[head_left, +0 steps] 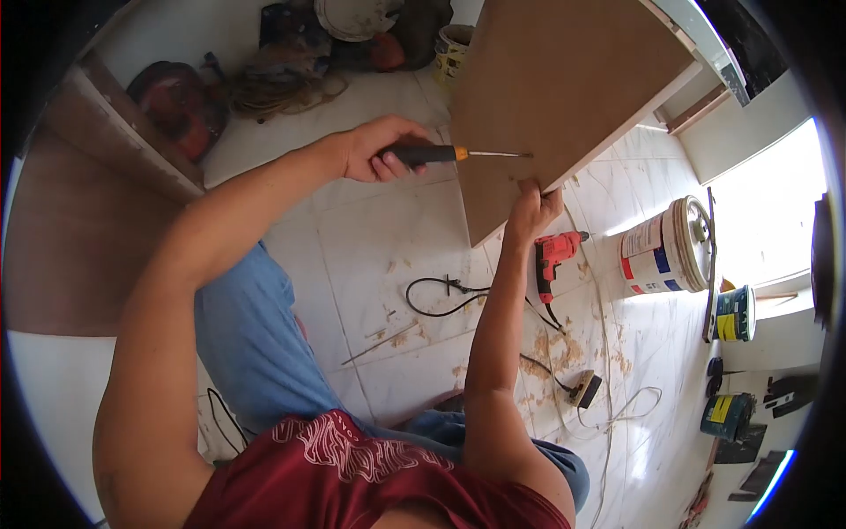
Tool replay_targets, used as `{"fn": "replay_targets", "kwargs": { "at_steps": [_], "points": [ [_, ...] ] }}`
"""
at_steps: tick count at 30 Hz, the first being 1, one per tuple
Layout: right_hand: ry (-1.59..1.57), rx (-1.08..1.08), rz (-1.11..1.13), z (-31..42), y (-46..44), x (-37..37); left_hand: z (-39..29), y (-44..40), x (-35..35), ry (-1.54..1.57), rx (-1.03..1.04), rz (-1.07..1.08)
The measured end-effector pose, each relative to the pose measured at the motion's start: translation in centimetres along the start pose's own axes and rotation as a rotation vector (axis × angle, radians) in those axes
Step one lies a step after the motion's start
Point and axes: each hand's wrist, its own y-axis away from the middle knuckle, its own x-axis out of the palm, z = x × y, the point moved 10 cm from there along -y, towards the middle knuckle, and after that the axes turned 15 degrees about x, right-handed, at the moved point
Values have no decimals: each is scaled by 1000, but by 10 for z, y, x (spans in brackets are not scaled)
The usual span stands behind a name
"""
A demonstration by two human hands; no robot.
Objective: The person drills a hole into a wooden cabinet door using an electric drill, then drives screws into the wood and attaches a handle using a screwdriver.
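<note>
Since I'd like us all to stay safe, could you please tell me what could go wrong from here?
The screwdriver points at the panel just above the right hand, so a slip might jab the fingers. The black cord lies looped on the floor and could snag a foot. If the panel tipped, it might strike the red drill nearby.

The top edge of the view cuts off the wooden panel (pixel 564 79).

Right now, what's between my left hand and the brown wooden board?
A screwdriver with a black and orange handle: its metal shaft runs from your left hand towards the brown wooden board, as the head view shows.
</note>
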Motion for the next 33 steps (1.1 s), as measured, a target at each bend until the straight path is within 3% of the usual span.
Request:
{"fn": "replay_targets", "kwargs": {
  "at_steps": [3,6,9,12,14,16,21,24,28,30,33],
  "points": [
    [13,24,12,-2,0,-1,-1,0,17,-115,-4,249],
    [-39,15,23,1,2,1,-32,-8,-2,-720,328,-3],
    [-18,68,-7,1,12,7,-72,31,37,-1619,1122,-157],
    [-3,163,87,-16,21,15,-81,32,15,-1461,1021,-116],
    [23,164,151,-8,28,25,-76,24,-8,-1237,833,-58],
    [115,45,165,-7,29,33,-49,24,-41,-1025,252,-90],
    [-83,102,163,-6,38,43,-33,33,-49,-456,125,-58],
    [-120,78,123,-6,40,42,-43,34,-60,-588,261,-162],
    [-145,16,106,-3,43,43,-73,26,-72,-1118,565,-167],
    [-106,19,100,0,48,44,-83,34,-46,-1510,793,-252],
    [-35,28,109,1,49,49,-89,39,-6,-1769,849,-246]
  ]
}}
